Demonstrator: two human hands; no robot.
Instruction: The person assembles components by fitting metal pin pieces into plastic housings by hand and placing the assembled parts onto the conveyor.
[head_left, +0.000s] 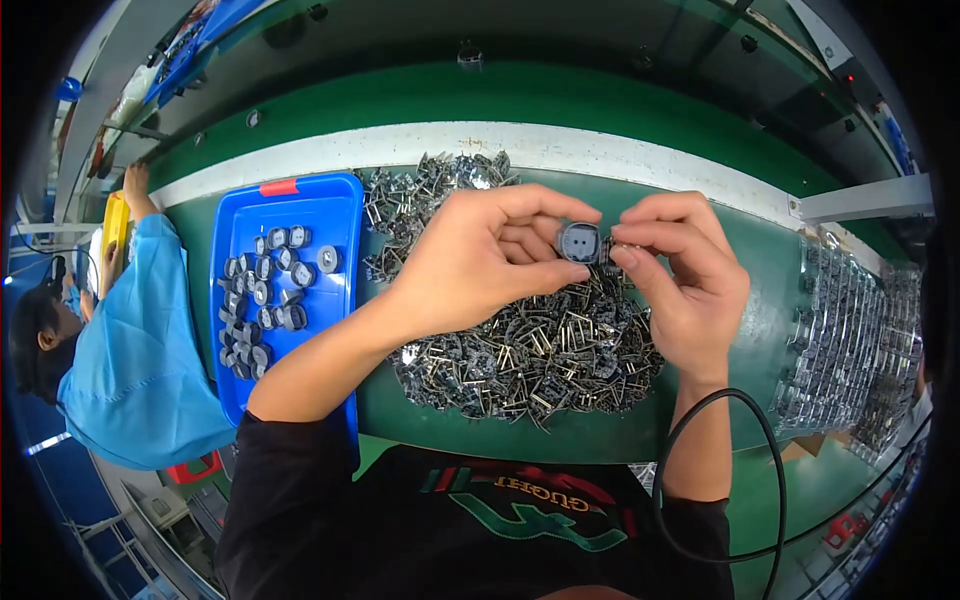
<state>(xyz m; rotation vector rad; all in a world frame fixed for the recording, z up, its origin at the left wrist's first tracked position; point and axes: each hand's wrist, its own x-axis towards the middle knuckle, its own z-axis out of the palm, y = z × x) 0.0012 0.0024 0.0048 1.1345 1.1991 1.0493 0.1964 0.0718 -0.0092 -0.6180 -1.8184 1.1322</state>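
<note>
Between the fingertips of my left hand (490, 250) is a grey plastic housing (579, 243), roundish, with two small dark holes in its face. Close to its right side, my right hand (690, 275) pinches thumb and fingers together. Whatever is in that pinch is mostly hidden and too small to name. Under both hands spreads a heap of small dark parts with shiny metal pins (530, 360). Left of my left forearm, a blue plastic tray (345, 230) holds several grey housings (263, 268), some upright and some on their sides.
Clear plastic trays of small parts (835, 340) line the right side of the green table (755, 240). A white ledge (420, 138) runs along the back. Beside my right forearm loops a black cable (775, 440). A person in a blue smock (145, 350) works at the left.
</note>
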